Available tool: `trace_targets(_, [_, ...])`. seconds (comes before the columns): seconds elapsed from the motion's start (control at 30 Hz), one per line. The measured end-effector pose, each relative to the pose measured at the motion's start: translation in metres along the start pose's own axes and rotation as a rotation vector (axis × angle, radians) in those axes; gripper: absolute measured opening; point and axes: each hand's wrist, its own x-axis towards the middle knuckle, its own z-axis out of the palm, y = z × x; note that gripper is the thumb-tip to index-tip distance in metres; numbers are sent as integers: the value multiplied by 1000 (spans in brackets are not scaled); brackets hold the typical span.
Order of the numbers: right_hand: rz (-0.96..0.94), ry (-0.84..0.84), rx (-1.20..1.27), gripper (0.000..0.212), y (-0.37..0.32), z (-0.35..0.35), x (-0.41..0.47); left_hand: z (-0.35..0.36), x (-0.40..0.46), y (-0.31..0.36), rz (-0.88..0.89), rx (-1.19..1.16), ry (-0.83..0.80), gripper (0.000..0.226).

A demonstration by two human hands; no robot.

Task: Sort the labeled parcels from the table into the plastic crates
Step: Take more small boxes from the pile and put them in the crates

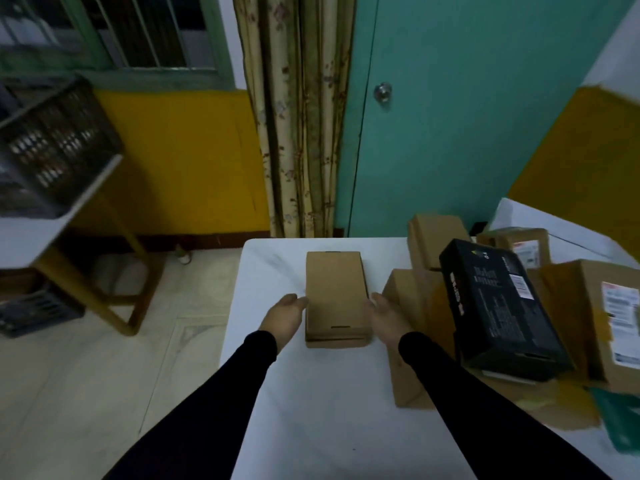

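Observation:
A flat brown cardboard parcel (335, 296) lies on the white table (311, 410), lengthwise away from me. My left hand (284, 317) is at its left side and my right hand (387, 315) at its right side, both with fingers straight and palms turned toward the box. Whether the fingertips touch the box sides is unclear. A dark plastic crate (52, 140) stands on a white-topped stand at the far left. Another dark crate (34, 315) sits on the floor below it.
To the right is a pile of parcels: a black box (498, 306) tilted on top, several brown boxes (412, 327), some with white labels (620, 306). A green object (620, 420) lies at the right edge. Behind the table hang a curtain (298, 116) and a teal door (467, 98).

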Motion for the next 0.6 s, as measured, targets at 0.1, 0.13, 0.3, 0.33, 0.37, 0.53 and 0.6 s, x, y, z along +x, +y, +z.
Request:
trace_targets(0.1, [49, -63, -86, 47, 15, 6, 16, 15, 17, -7, -86, -64, -61, 60])
trace_targets(0.13, [66, -88, -111, 50, 21, 8, 20, 21, 19, -8, -105, -79, -84, 57])
trace_targets(0.3, [116, -163, -112, 58, 25, 14, 16, 38, 23, -18, -92, -91, -159, 52])
trace_targets(0.33, [86, -152, -108, 58, 22, 13, 13, 36, 22, -16, -79, -76, -137, 51])
trace_targets(0.37, [68, -123, -83, 56, 18, 11, 12, 33, 21, -11, -53, -60, -102, 49])
trace_targets(0.53, [-134, 47, 56, 51, -24, -12, -1, 10, 6, 36, 126, -22, 81, 34])
trace_targets(0.6, [-260, 76, 31, 54, -40, -23, -7, -3, -7, 60, 210, -48, 117, 33])
